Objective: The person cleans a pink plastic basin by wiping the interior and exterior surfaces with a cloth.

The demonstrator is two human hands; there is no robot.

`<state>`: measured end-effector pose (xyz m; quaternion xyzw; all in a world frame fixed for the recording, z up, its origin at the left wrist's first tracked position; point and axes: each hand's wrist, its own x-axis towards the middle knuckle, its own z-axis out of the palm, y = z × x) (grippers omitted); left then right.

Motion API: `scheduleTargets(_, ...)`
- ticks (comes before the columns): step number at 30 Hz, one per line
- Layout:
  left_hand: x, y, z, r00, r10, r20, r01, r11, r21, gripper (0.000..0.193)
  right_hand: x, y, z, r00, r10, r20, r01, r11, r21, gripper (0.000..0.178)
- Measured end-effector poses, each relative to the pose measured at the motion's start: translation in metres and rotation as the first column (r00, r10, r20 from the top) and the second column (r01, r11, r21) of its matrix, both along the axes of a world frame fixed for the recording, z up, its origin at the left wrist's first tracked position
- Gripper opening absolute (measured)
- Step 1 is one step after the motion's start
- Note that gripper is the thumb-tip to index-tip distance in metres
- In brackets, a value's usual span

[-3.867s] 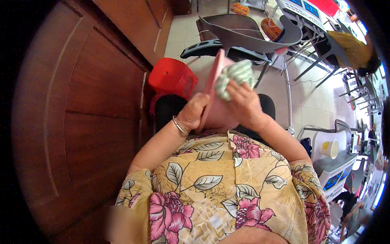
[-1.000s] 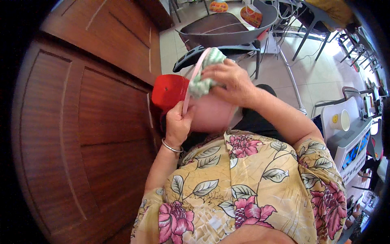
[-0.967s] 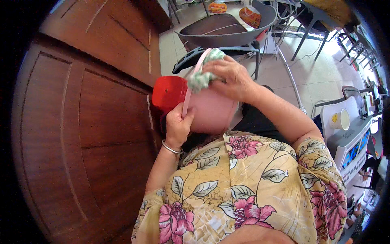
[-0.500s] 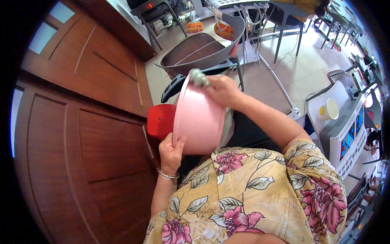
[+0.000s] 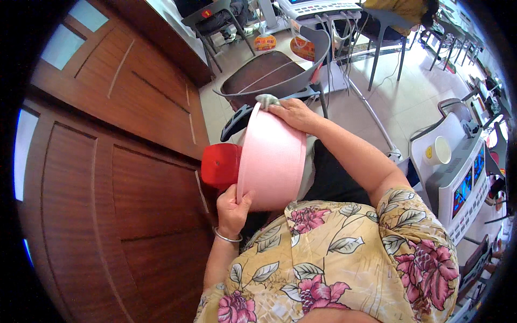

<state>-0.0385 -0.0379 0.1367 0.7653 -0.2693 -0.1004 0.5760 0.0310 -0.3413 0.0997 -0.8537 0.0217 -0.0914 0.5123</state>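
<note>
A pink plastic basin (image 5: 273, 161) is tilted onto its side in front of me, its outer wall showing and its opening facing left. My left hand (image 5: 234, 209), with a bracelet at the wrist, grips the near part of its rim, thumb on the outer wall. At the far part of the rim, my right hand (image 5: 295, 114) presses a bunched grey-green cloth (image 5: 267, 100) over the edge. The basin's inside is hidden from this view. Partly behind the basin is a red container-like thing (image 5: 219, 164).
Brown wooden doors (image 5: 156, 188) stand close on the left. Ahead is a grey chair (image 5: 264, 75). To the right, a white paper cup (image 5: 439, 151) stands beside a grey device with screens (image 5: 458, 188). Cables and a white floor strip (image 5: 371, 110) run across the tiles.
The cloth and my right hand have shifted slightly along the basin's far rim, and less of the cloth shows. My left hand keeps its hold. The whole view has moved a little.
</note>
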Motion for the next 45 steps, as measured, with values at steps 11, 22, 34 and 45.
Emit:
scheduleTargets(11, 0.004, -0.007, -0.008, 0.998, 0.014, -0.062, -0.014, 1.0, 0.007, 0.011, -0.075, 0.06, 0.022, 0.838, 0.042, 0.544, 0.191, 0.912, -0.364, 0.033)
scheduleTargets(22, 0.001, 0.008, -0.009, 0.994, 0.031, -0.104, -0.041, 0.995, -0.096, 0.015, -0.011, 0.035, 0.018, 0.965, 0.027, 0.259, 0.012, 0.989, -0.147, 0.03)
scheduleTargets(34, 0.014, 0.022, -0.001, 0.919, 0.005, -0.393, -0.225, 0.827, -0.515, 0.033, -0.023, -0.008, -0.109, 0.876, 0.118, -0.467, 0.376, 0.438, 0.816, 0.04)
scheduleTargets(45, 0.032, 0.019, -0.021, 0.801, 0.022, -0.598, -0.431, 0.714, -0.552, 0.049, -0.029, -0.016, -0.064, 0.952, -0.201, -0.231, 0.306, 0.587, 0.75, 0.035)
